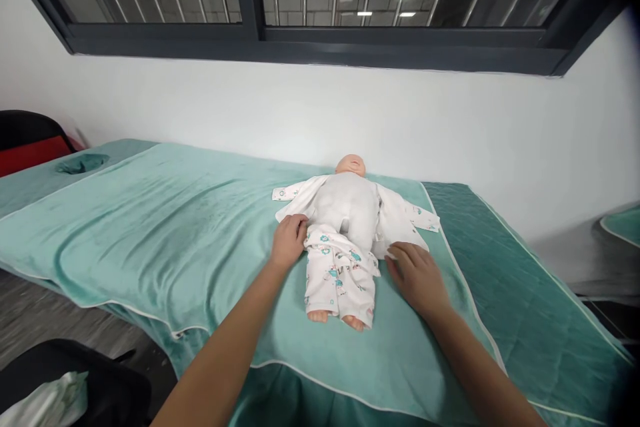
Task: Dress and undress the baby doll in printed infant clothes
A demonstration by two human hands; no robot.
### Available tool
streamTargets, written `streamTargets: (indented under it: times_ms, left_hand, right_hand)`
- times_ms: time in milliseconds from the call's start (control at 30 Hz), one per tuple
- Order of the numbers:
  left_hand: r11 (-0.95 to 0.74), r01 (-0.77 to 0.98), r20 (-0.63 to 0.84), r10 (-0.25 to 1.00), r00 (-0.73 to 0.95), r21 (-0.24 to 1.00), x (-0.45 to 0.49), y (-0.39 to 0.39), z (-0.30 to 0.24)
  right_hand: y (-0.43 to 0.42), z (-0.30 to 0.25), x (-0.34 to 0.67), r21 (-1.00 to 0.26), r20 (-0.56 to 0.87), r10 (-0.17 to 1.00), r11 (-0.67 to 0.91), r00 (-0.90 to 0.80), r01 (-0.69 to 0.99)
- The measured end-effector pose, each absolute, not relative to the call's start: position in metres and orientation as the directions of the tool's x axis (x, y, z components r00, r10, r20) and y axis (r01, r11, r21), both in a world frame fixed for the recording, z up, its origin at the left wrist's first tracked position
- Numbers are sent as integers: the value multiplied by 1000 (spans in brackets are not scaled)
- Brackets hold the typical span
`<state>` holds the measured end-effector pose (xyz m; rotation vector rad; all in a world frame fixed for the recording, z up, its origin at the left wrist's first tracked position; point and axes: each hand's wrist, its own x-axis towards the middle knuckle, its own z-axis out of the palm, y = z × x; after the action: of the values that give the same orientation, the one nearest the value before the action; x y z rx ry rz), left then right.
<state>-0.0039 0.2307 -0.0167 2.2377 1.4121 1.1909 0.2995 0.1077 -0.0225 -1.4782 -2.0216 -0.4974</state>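
The white-bodied, plastic-headed baby doll (345, 197) lies lengthwise on the mint-green plush sheet (150, 213), head pointing away, its patterned white cloth trousers (340, 273) nearer the curled left hand (290, 239) than the bent right hand (417, 277) at the doll's open white cloth jacket (401, 217), whether either grips unclear.

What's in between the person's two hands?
In the head view, the doll and its printed pants lie between the left hand and right hand, plus some white jacket.

White teal-printed trousers (339, 277), white jacket (397, 217), mint-green blanket (150, 233)
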Motion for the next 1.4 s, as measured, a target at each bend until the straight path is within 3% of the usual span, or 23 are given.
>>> streamTargets:
  times_ms: [100, 200, 333, 567, 667, 900, 1000, 1167, 1400]
  left_hand:
    - [-476, 651, 447, 865, 227, 591, -4, 233, -15]
    - [-455, 668, 417, 879, 232, 589, -4, 233, -12]
    - [-431, 684, 396, 892, 220, 589, -3, 232, -9]
    - [-388, 637, 367, 914, 174, 666, -1, 233, -9]
    - [-368, 570, 333, 928, 169, 735, -3, 233, -7]
    - [-247, 272, 179, 951, 252, 930, -9, 233, 2]
    - [-145, 56, 117, 931, 346, 988, -13, 233, 6]
    - [24, -138, 39, 899, 435, 990, -20, 235, 4]
    - [145, -181, -47, 888, 458, 973, -24, 239, -1]
  right_hand:
    - [117, -18, 290, -72, 521, 789, 420, -325, 904]
    - [125, -15, 282, -72, 457, 828, 399, -326, 914]
    - [131, -15, 275, -45, 440, 858, 316, -266, 948]
    - [130, -16, 276, -81, 458, 857, 303, -235, 949]
    - [128, -15, 278, -175, 497, 843, 330, -206, 928]
    - [117, -10, 277, -609, 500, 857, 450, -124, 653]
    - [116, -9, 275, -664, 506, 855, 468, -110, 584]
    - [118, -12, 274, -719, 493, 866, 459, -83, 522]
    - [118, -15, 271, -846, 392, 917, 392, -75, 362]
